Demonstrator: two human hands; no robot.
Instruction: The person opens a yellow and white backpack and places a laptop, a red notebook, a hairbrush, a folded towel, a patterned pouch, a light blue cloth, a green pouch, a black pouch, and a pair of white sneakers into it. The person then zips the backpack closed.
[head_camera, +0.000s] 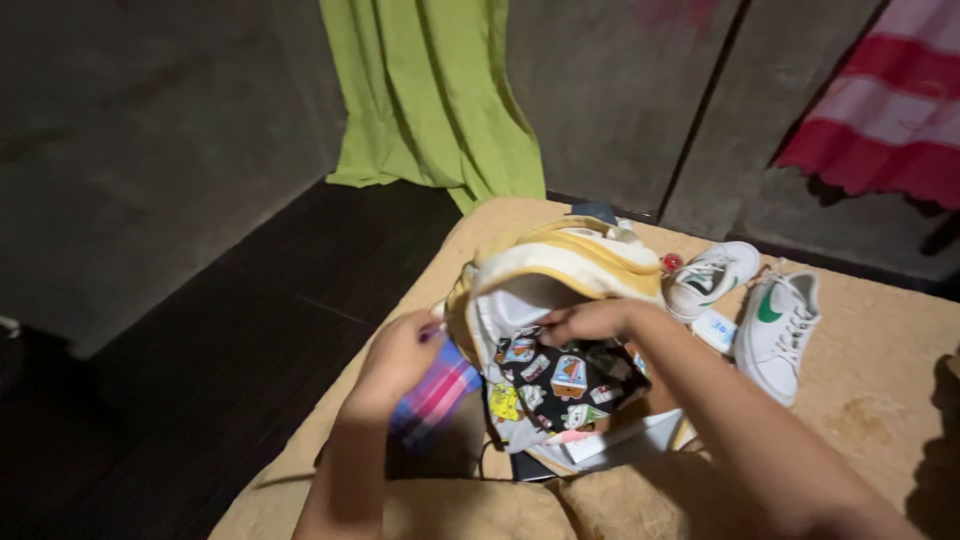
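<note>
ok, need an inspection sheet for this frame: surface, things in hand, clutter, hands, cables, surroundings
surface: tan mat on dark floor.
things in hand: yellow-and-white backpack open; black cartoon-print cloth in its mouth.
clutter: pink plaid cloth; two white sneakers.
hands: left hand on the backpack's edge, pinching it; right hand reaching into the backpack's mouth, grip hidden.
cables: thin dark cord below the backpack.
surroundings: green curtain, red striped fabric, dim walls.

I count two white lace-up sneakers with green marks (745, 300), one yellow-and-white fabric backpack (560, 262), and one black cartoon-print cloth (560, 385).
</note>
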